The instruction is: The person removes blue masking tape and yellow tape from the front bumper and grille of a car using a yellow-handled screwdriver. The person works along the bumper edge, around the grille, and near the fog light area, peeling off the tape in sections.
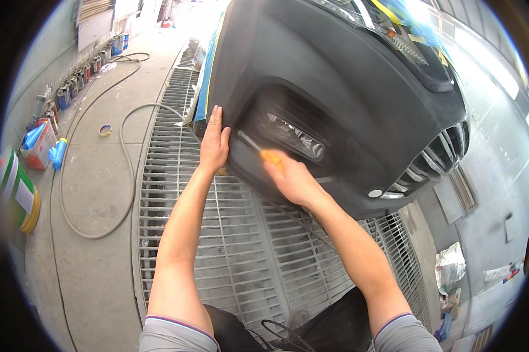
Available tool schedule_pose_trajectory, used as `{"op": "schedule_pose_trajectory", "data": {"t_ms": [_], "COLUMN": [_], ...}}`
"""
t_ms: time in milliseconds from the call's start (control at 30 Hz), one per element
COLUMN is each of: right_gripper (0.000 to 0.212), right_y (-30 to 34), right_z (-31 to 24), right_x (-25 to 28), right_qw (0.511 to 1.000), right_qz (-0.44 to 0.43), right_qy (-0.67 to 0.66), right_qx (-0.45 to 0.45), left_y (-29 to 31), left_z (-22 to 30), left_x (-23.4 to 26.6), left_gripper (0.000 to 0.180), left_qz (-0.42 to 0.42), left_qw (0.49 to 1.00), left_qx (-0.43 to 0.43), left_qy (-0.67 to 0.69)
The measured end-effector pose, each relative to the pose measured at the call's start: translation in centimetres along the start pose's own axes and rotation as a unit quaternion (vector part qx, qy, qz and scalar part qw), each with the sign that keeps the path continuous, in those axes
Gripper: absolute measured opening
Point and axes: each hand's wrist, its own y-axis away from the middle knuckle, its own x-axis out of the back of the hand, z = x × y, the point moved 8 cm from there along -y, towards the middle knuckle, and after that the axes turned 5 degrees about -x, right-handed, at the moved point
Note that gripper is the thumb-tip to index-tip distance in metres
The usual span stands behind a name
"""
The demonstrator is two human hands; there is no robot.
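Note:
A matt dark grey car bumper (258, 53) fills the upper middle of the head view. My left hand (215, 146) rests against its left edge, fingers stretched upward and thumb apart. In my right hand (293, 182) is a small yellow pad (272, 157), pressed to the bumper just below and left of the fog lamp recess. The pad is slightly blurred and partly covered by my fingers, so its exact kind is unclear. The fog lamp (299, 139) sits in the recess just above my right hand. A chrome grille (434, 161) lies further right.
Metal floor grating (235, 258) runs beneath the bumper. A grey hose (126, 199) loops over the concrete at left, near a tape roll (105, 130). A green, white and yellow bucket (21, 193) and several cans (77, 85) line the left wall. Blue masking film (204, 76) borders the bumper.

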Motion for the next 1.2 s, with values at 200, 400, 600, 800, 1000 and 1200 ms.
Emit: {"op": "schedule_pose_trajectory", "data": {"t_ms": [200, 400, 600, 800, 1000, 1200], "right_gripper": [0.053, 0.051, 0.052, 0.051, 0.05, 0.052], "right_y": [-0.4, 1.3, 4.6, 6.3, 6.6, 6.1], "right_z": [1.8, -0.1, 0.6, 1.6, 0.9, 2.9], "right_x": [-2.0, -0.5, 2.9, 6.6, 3.6, 1.2], "right_qw": [0.997, 1.0, 0.996, 0.986, 0.997, 0.998], "right_qz": [-0.066, 0.004, 0.019, 0.11, 0.052, 0.042], "right_qy": [0.043, 0.001, -0.057, -0.105, -0.033, -0.004], "right_qx": [-0.003, -0.025, -0.06, -0.066, -0.044, -0.056], "left_y": [0.1, 0.0, 0.0, 0.2, 0.0, -0.2], "left_z": [0.2, -0.3, 0.3, 0.6, 0.4, 0.5], "left_x": [-0.2, 0.0, 0.0, -0.3, 0.0, -0.1], "left_gripper": [0.066, 0.069, 0.075, 0.076, 0.075, 0.075], "left_qz": [-0.001, -0.006, 0.006, 0.011, 0.002, 0.001], "left_qw": [1.0, 1.0, 0.999, 0.998, 0.998, 0.998], "left_qx": [-0.005, -0.004, -0.003, -0.001, 0.005, 0.002], "left_qy": [-0.009, -0.023, -0.044, -0.054, -0.057, -0.064]}}
